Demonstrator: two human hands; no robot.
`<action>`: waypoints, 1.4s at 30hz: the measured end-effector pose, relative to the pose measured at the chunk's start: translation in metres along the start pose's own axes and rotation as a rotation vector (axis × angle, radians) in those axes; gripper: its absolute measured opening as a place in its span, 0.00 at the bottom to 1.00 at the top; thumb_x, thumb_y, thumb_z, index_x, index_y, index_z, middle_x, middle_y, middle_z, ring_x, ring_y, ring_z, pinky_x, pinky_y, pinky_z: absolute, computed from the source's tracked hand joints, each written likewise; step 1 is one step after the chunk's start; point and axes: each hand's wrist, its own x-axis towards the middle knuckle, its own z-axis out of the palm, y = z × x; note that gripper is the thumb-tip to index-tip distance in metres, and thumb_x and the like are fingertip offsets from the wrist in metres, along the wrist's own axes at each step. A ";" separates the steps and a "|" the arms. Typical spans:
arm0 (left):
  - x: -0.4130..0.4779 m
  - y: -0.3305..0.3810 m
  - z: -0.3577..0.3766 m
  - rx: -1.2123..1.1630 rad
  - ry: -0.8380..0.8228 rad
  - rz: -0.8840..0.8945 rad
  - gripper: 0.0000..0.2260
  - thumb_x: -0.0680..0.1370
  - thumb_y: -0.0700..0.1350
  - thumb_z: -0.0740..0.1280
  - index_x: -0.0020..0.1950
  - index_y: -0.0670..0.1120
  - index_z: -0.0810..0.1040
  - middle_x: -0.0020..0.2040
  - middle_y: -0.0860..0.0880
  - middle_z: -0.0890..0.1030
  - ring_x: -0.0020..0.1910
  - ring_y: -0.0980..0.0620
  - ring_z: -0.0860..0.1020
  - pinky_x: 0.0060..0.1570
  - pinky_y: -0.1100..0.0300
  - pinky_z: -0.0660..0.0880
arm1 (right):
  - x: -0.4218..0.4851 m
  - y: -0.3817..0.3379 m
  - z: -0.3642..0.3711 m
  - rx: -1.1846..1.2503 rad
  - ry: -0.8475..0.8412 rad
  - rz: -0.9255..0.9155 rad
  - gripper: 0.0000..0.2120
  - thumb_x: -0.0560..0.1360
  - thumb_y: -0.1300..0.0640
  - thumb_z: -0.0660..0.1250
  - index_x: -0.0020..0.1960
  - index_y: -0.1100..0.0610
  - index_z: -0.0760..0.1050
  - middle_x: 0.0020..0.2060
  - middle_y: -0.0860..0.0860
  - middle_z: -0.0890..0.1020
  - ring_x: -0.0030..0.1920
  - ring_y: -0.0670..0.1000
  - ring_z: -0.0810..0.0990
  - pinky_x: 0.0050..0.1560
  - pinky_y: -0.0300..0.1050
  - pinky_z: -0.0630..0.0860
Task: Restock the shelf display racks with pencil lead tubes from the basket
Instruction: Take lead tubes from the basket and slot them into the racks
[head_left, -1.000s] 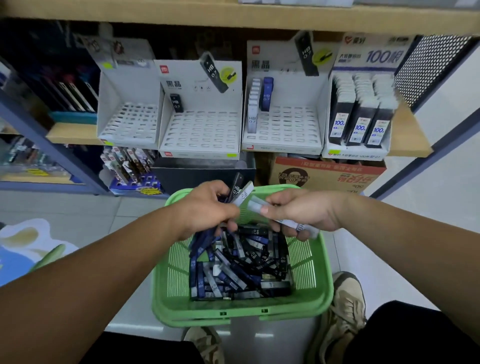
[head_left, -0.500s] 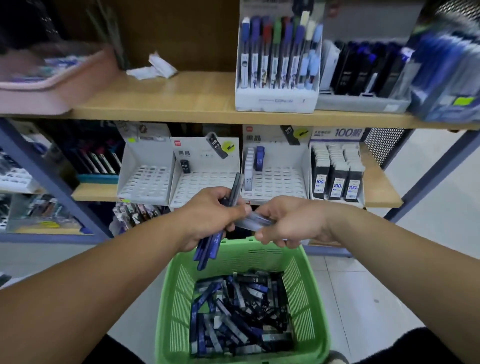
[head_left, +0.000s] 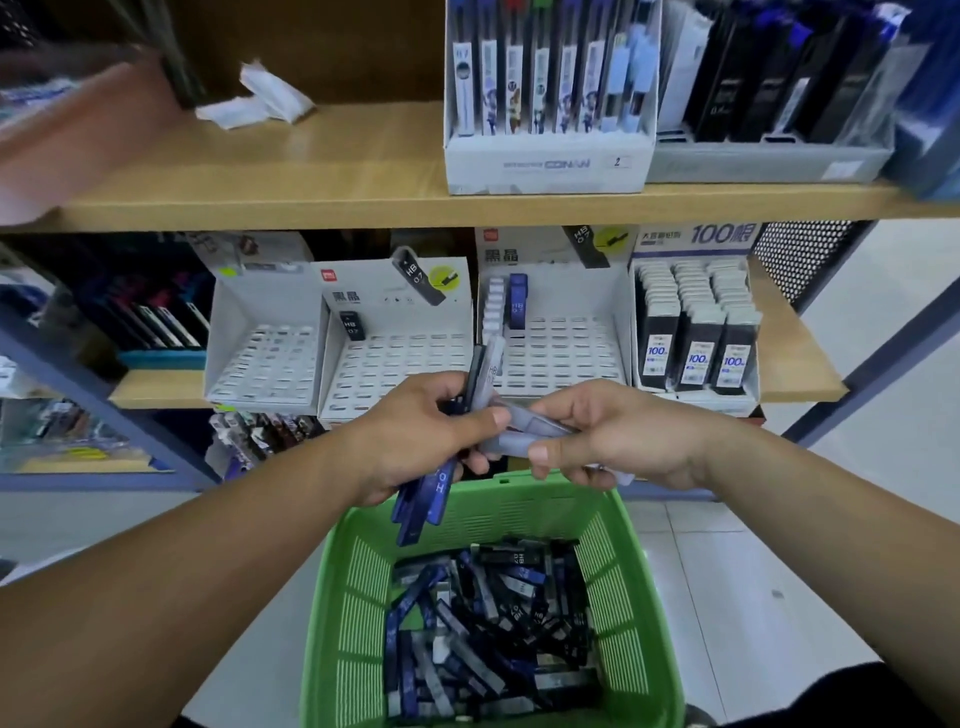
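Hands up off basket (head_left: 358, 587) toward racks (head_left: 400, 358) vs 1 s ago. L hand (head_left: 415, 436) fingers (head_left: 488, 417) grip dark tubes (head_left: 423, 499); R hand (head_left: 618, 436) pinches pale tubes (head_left: 524, 425).

So the white CONAN box (head_left: 545, 165) of pens sits on the upper wooden shelf (head_left: 311, 193). Left of it there's some crumpled white paper (head_left: 260, 101), just right a grey tray (head_left: 753, 165) of dark packs. Below it, off to the right, black boxes marked 100 (head_left: 696, 343).

Green slotted basket (head_left: 358, 613); blue, black, grey tubes (head_left: 483, 623)
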 end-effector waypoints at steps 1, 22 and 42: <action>0.002 -0.001 0.001 0.000 0.019 0.022 0.06 0.81 0.46 0.72 0.56 0.45 0.82 0.38 0.45 0.84 0.36 0.49 0.81 0.39 0.54 0.77 | 0.001 0.000 -0.001 0.013 0.007 -0.009 0.09 0.80 0.57 0.70 0.60 0.59 0.80 0.42 0.54 0.84 0.33 0.48 0.75 0.30 0.41 0.67; 0.002 -0.016 -0.031 -0.050 0.349 0.080 0.04 0.81 0.45 0.71 0.53 0.45 0.80 0.37 0.45 0.78 0.31 0.50 0.74 0.37 0.53 0.75 | 0.008 0.005 0.005 0.110 0.214 0.186 0.15 0.85 0.47 0.60 0.68 0.53 0.71 0.49 0.56 0.87 0.37 0.52 0.82 0.38 0.50 0.81; 0.004 -0.044 -0.060 -0.139 0.477 0.051 0.06 0.81 0.46 0.72 0.52 0.44 0.79 0.39 0.44 0.79 0.33 0.51 0.75 0.36 0.54 0.75 | 0.068 -0.019 0.008 -0.138 0.797 -0.128 0.13 0.75 0.65 0.75 0.51 0.48 0.79 0.45 0.46 0.81 0.42 0.51 0.83 0.45 0.44 0.80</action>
